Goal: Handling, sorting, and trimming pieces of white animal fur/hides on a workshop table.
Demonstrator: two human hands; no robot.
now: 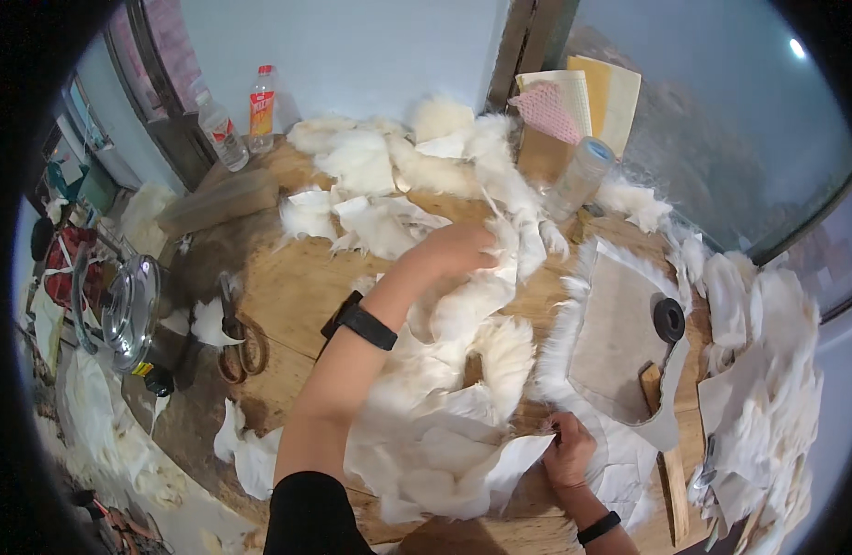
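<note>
Across the middle of the wooden table lies a heap of white fur pieces [454, 398]. My left hand [458, 252] reaches into its far part, its fingers curled on a long white fur piece [506, 268] that partly hides the fingertips. Nearer to me, my right hand [569, 450] is closed in a pinch on the pale skin edge of a fur piece [521, 465]. Just right of it lies a large hide [620, 342], grey skin side up with a white fur fringe. A black round disc [668, 320] and a wooden strip [650, 387] rest on it.
Scissors [232, 328] lie left of my left forearm, near a glass-lidded pot [132, 313]. Two bottles [261, 109] stand at the far left; a clear jar [581, 176] stands far right before propped notebooks [611, 102]. More fur [764, 370] is piled along the right edge.
</note>
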